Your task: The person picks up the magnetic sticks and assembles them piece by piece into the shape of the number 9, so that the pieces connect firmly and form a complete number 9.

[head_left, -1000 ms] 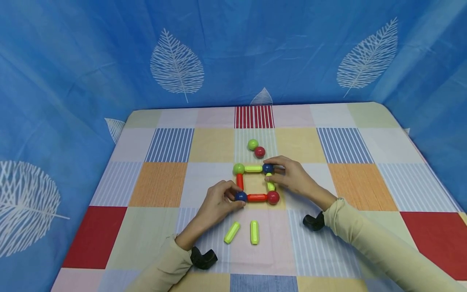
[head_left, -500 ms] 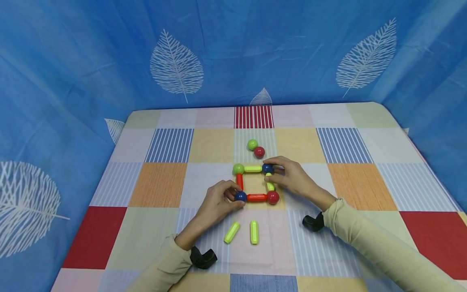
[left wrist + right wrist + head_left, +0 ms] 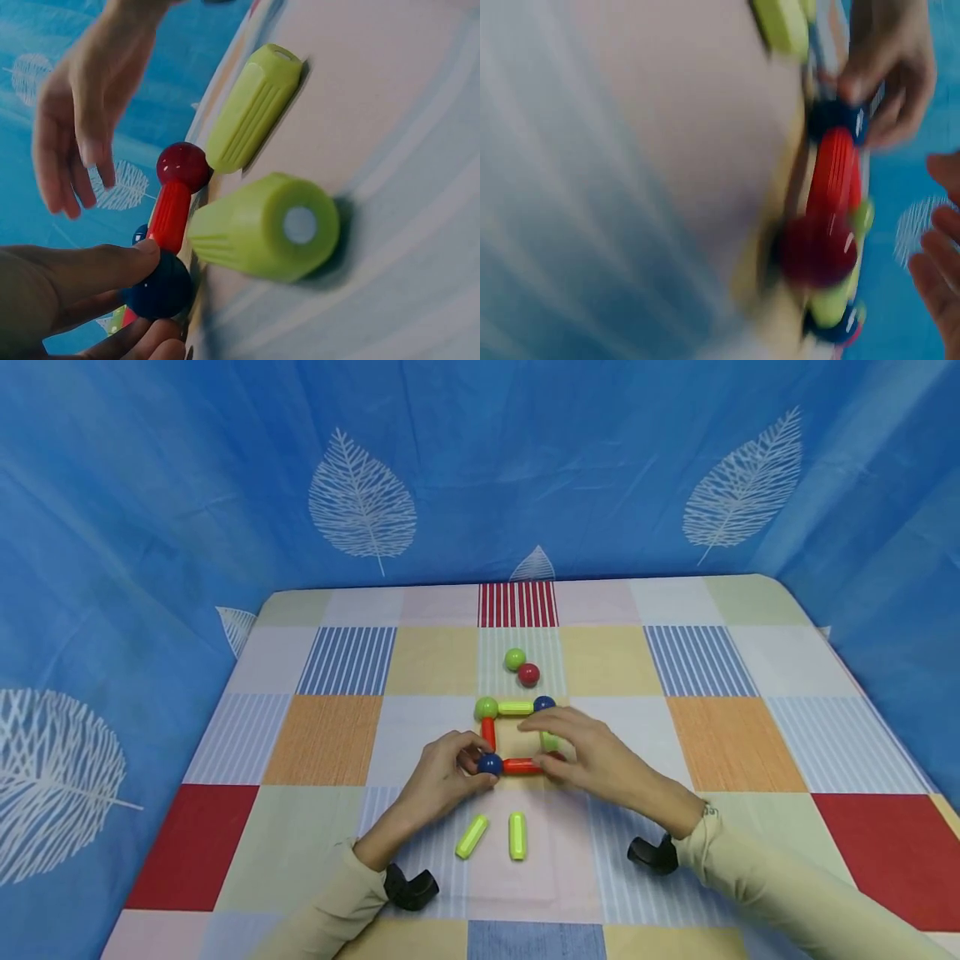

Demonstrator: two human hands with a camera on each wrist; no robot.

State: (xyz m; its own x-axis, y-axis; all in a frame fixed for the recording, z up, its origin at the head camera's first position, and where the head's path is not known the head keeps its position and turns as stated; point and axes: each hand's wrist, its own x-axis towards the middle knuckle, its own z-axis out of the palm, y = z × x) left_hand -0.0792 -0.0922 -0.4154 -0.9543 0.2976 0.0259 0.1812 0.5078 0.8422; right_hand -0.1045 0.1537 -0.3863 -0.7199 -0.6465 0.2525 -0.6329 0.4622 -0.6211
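A square of balls and rods lies on the table. My left hand (image 3: 448, 777) pinches the blue ball (image 3: 160, 286) at its near left corner between thumb and fingers. A red rod (image 3: 519, 766) joins that ball to a dark red ball (image 3: 817, 251) at the near right corner. Above the right side hovers my right hand (image 3: 592, 752), fingers spread and holding nothing, partly hiding the red ball and a yellow-green rod (image 3: 550, 741). The far side has a green ball (image 3: 486, 707), a yellow-green rod (image 3: 516, 707) and another blue ball (image 3: 543, 702).
Two loose yellow-green rods, one tilted (image 3: 472, 837) and one straight (image 3: 517, 836), lie in front of the square. Behind it sit a loose green ball (image 3: 515, 659) and a red ball (image 3: 528, 674). A blue curtain (image 3: 465, 468) hangs behind the patchwork-covered table (image 3: 315, 827).
My right hand has let go of the far right blue ball and moved toward me, over the right side. My left hand stays on its blue ball. The view has shifted slightly.
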